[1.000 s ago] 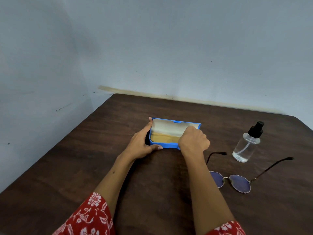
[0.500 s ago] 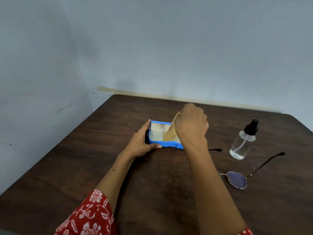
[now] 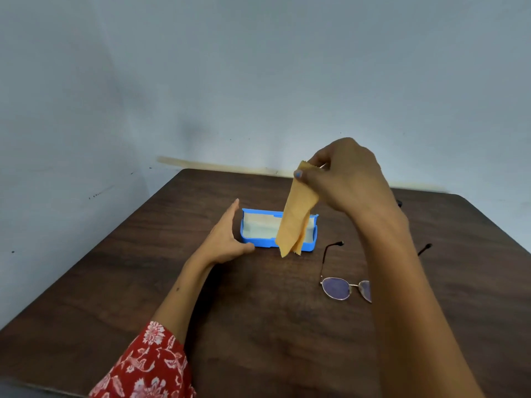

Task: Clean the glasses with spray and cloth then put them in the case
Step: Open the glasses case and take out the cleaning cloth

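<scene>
My right hand pinches the top corner of an orange cloth, which hangs in the air in front of the open blue case. The case lies on the dark wooden table, its pale lining showing. My left hand rests against the case's left end with straight fingers. The wire-rimmed glasses lie on the table to the right of the case, temples unfolded; my right forearm hides one lens. The spray bottle is hidden behind my right arm.
The table stands in a corner, with pale walls to the left and behind. Its far edge meets the back wall and its rounded right corner shows. Red floral sleeves cover my upper arms.
My right hand has lifted the orange cloth out of the case and raised it above the table. My left hand has stayed at the case's left end, fingers straighter.
</scene>
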A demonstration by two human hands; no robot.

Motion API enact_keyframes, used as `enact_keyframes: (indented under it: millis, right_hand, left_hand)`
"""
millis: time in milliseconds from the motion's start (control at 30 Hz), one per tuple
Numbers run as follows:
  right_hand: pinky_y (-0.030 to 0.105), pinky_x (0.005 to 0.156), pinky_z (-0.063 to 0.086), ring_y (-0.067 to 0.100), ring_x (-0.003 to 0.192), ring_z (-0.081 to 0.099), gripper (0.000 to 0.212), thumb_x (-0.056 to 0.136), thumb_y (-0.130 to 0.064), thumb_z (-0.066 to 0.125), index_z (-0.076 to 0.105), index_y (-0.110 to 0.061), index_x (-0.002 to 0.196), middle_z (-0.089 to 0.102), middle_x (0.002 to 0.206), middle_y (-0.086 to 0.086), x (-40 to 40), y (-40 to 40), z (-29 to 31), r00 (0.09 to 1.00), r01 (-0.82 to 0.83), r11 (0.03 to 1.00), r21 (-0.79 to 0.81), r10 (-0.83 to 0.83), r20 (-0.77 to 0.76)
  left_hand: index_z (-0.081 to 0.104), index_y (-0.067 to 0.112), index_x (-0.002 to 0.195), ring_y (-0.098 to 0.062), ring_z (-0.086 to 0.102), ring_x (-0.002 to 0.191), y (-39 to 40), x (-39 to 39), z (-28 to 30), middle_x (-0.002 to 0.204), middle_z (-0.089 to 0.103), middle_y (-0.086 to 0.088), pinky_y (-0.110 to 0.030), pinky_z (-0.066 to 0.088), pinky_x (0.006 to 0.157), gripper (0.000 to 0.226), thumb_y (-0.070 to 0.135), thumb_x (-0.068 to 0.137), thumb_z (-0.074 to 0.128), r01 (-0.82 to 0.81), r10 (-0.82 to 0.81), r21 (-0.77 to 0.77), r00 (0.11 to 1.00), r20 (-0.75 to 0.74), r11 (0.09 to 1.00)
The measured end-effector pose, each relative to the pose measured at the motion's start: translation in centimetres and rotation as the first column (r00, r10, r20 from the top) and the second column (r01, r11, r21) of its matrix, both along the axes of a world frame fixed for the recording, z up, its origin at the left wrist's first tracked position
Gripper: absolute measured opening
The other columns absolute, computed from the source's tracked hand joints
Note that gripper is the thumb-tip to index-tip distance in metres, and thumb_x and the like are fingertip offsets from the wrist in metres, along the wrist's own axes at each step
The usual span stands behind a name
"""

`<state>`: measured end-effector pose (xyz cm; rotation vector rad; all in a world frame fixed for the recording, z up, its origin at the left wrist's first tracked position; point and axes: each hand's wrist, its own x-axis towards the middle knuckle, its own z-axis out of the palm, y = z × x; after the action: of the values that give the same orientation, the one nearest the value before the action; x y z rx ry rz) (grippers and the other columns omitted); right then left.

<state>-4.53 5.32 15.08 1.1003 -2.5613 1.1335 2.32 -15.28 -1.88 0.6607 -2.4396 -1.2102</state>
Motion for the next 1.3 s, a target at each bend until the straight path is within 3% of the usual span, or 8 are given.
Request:
enact_keyframes:
  millis: [133, 233, 367, 533, 900, 1033, 1133, 1300]
  right_hand:
    - [0.027, 0.051, 0.031, 0.017, 0.063, 0.049, 0.018, 0.083, -0.031, 0.064, 0.069, -0.015, 0.077, 0.049, 0.059, -0.006, 1.1, 2.7, -0.9, 0.997, -0.075, 0.997, 0.027, 0.075, 0.005]
    - [0.027, 0.058, 0.035, 0.013, 0.064, 0.051, 0.017, 0.084, -0.036, 0.064, 0.070, -0.021, 0.078, 0.052, 0.060, -0.010, 1.8, 4.2, -2.1, 0.990, -0.125, 0.991, 0.037, 0.122, 0.072]
    - [0.029, 0.062, 0.039, 0.013, 0.071, 0.054, 0.021, 0.084, -0.041, 0.063, 0.069, -0.023, 0.076, 0.056, 0.063, -0.011, 2.3, 5.7, -3.7, 0.988, -0.134, 0.989, 0.067, 0.128, 0.081]
    - [0.033, 0.061, 0.044, 0.015, 0.062, 0.054, 0.034, 0.079, -0.050, 0.064, 0.068, -0.018, 0.069, 0.059, 0.060, -0.001, 2.5, 6.5, -5.0, 0.994, -0.077, 0.996, 0.045, 0.074, 0.075]
    - [0.028, 0.057, 0.038, 0.011, 0.066, 0.053, 0.045, 0.080, -0.067, 0.049, 0.064, -0.025, 0.069, 0.060, 0.064, -0.012, 5.1, 9.0, -6.9, 0.978, 0.200, 0.976, -0.087, -0.205, -0.049]
    - [0.032, 0.065, 0.049, 0.009, 0.064, 0.061, 0.062, 0.069, -0.078, 0.038, 0.067, -0.024, 0.061, 0.066, 0.058, -0.005, 5.8, 11.3, -9.6, 0.957, 0.133, 0.991, 0.010, -0.130, 0.259]
    - [0.036, 0.069, 0.049, 0.009, 0.065, 0.063, 0.062, 0.057, -0.079, 0.046, 0.070, -0.022, 0.064, 0.069, 0.064, -0.003, 5.3, 11.4, -11.5, 0.857, 0.008, 0.997, -0.079, 0.034, 0.513]
    - [0.017, 0.065, 0.049, 0.005, 0.068, 0.064, 0.036, 0.061, -0.045, 0.068, 0.073, -0.014, 0.079, 0.071, 0.073, -0.003, 5.4, 10.9, -12.1, 0.678, -0.193, 0.948, -0.253, 0.315, 0.664]
  left_hand:
    - [0.040, 0.019, 0.140, -0.003, 0.041, 0.131, 5.5, 2.8, 4.3, 0.142, 0.045, 0.006, -0.021, 0.035, 0.105, 0.086, 0.043, 0.061, 0.064, 0.208, -0.142, 0.191, 0.940, -0.309, 0.959]
    - [0.055, 0.011, 0.124, -0.008, 0.061, 0.113, 11.0, 4.3, 5.7, 0.119, 0.066, 0.001, -0.017, 0.049, 0.086, 0.064, 0.036, 0.066, 0.067, 0.394, -0.180, 0.362, 0.847, -0.501, 0.845]
    - [0.069, 0.008, 0.100, -0.014, 0.069, 0.085, 15.2, 5.0, 4.6, 0.092, 0.074, -0.005, -0.025, 0.056, 0.073, 0.041, 0.022, 0.065, 0.083, 0.397, -0.136, 0.497, 0.866, -0.482, 0.772]
    - [0.071, 0.000, 0.087, -0.021, 0.070, 0.070, 17.3, 6.6, 3.9, 0.081, 0.073, -0.017, -0.030, 0.058, 0.067, 0.024, 0.015, 0.068, 0.070, 0.292, -0.035, 0.611, 0.917, -0.397, 0.735]
    - [0.073, -0.001, 0.091, -0.024, 0.071, 0.073, 19.7, 8.6, 4.0, 0.086, 0.072, -0.019, -0.031, 0.058, 0.065, 0.031, 0.024, 0.075, 0.065, 0.231, 0.027, 0.789, 0.954, -0.299, 0.569]
    - [0.072, 0.000, 0.096, -0.025, 0.067, 0.081, 20.5, 8.6, 3.9, 0.092, 0.071, -0.024, -0.043, 0.054, 0.082, 0.036, 0.029, 0.079, 0.062, 0.180, 0.064, 0.804, 0.963, -0.260, 0.566]
    - [0.073, 0.006, 0.098, -0.024, 0.067, 0.088, 20.6, 8.3, 3.6, 0.098, 0.072, -0.019, -0.053, 0.049, 0.092, 0.032, 0.027, 0.075, 0.063, 0.142, 0.092, 0.836, 0.970, -0.224, 0.530]
    - [0.077, 0.018, 0.084, -0.018, 0.071, 0.088, 20.3, 8.1, 3.3, 0.092, 0.075, -0.009, -0.040, 0.055, 0.086, 0.021, 0.024, 0.070, 0.062, 0.110, 0.113, 0.837, 0.973, -0.201, 0.536]
